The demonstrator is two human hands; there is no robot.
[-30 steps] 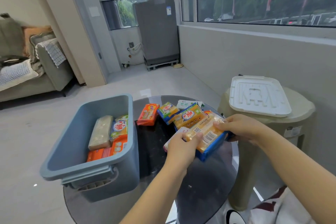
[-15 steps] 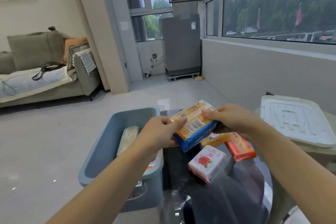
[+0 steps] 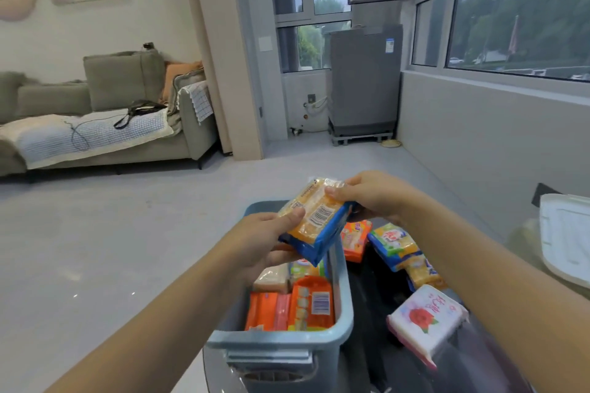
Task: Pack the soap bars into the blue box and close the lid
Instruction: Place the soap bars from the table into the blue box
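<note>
Head view: left hand point(image 3: 258, 242) and right hand point(image 3: 373, 198) both grasp one yellow-and-blue soap pack point(image 3: 314, 220) above the blue box point(image 3: 343, 297).

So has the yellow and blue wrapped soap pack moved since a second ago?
Yes. The yellow and blue wrapped soap pack, held in both hands, went from over the table to above the blue plastic box.

Both hands hold a yellow-and-blue soap pack point(image 3: 314, 222) above the blue box point(image 3: 343, 306): left hand point(image 3: 266, 241) at its near end, right hand point(image 3: 372, 196) at the far end. Orange soap bars point(image 3: 289, 306) lie inside. A rose-printed soap point(image 3: 426, 321) and the white lid point(image 3: 565, 234) sit to the right.
</note>
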